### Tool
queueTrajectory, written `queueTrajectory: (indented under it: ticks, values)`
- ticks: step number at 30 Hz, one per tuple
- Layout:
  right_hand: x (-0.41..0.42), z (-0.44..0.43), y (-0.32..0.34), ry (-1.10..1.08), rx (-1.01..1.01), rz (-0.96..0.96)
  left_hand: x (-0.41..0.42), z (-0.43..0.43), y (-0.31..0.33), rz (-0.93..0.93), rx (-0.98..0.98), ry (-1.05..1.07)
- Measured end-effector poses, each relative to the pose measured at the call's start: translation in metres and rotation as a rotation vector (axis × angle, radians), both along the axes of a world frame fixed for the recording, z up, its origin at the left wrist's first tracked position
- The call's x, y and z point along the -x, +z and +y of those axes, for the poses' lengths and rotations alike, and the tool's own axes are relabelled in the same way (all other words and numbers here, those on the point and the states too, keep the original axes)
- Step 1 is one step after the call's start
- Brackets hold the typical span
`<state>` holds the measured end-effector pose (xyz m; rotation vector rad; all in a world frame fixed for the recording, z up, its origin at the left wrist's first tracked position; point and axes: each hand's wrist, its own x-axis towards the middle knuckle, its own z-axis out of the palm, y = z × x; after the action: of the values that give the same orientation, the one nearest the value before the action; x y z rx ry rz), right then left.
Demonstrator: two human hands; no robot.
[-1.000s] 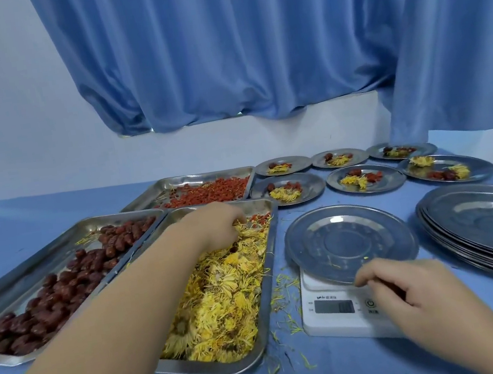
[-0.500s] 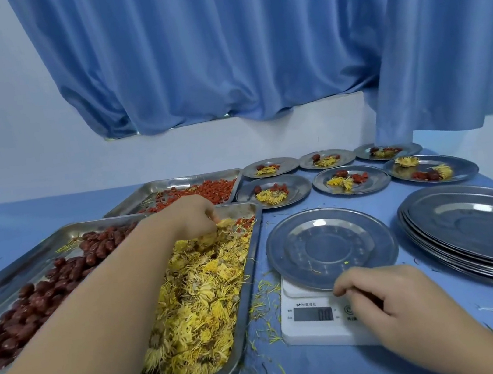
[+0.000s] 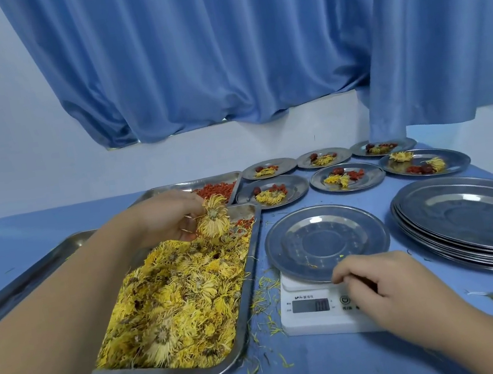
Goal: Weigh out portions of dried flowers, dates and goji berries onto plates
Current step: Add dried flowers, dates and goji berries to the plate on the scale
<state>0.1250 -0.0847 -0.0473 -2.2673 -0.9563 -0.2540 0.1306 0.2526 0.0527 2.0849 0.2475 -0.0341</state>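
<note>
The flower [image 3: 213, 220] pinched in the left hand [image 3: 166, 218] is best carried low and straight across to the plate [image 3: 325, 232] on the scale [image 3: 310, 324]. It is better laid down than dropped, since petals are easily shed and many are already strewn on the counter [image 3: 330, 372]. Flowers are best added one at a time, with the display [image 3: 310, 305] checked after each, and no weight should be pressed on the scale while it is read. The left hand is closed on one yellow flower, held between thumb and curled fingers just above the far end of the flower tray [image 3: 251, 269]. The right hand [image 3: 391, 287] is laid on the scale's near right corner, fingers loosely curled, with their tips at the plate's near rim; whether the rim is gripped cannot be told. The plate is bare but for a few petals, and zero seems to be shown on the display, though it is blurred. Behind, six filled plates [image 3: 347, 176] are set out beside the goji tray [image 3: 216, 188], and a stack [image 3: 474, 223] of bare plates is kept at the right.
</note>
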Motion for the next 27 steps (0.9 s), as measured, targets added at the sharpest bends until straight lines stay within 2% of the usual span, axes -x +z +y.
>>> queueTrajectory:
  ticks: [3, 5, 13, 17, 27]
  values:
    - [0.000, -0.001, 0.001, -0.009, -0.013, -0.016, 0.000, -0.013, 0.001, -0.036, 0.090, -0.015]
    - [-0.002, -0.003, 0.003, -0.041, -0.051, -0.024, -0.005, -0.031, -0.001, -0.041, 0.078, -0.060]
    - [-0.022, -0.025, 0.004, -0.183, -0.182, 0.015, -0.042, -0.129, -0.028, -0.022, -0.194, -0.265]
    - [-0.024, -0.024, 0.004, -0.173, -0.188, -0.015, -0.059, -0.158, -0.042, -0.029, -0.320, -0.341]
    - [-0.022, -0.018, 0.002, -0.128, -0.149, -0.037, -0.076, -0.160, -0.044, -0.071, -0.481, -0.233]
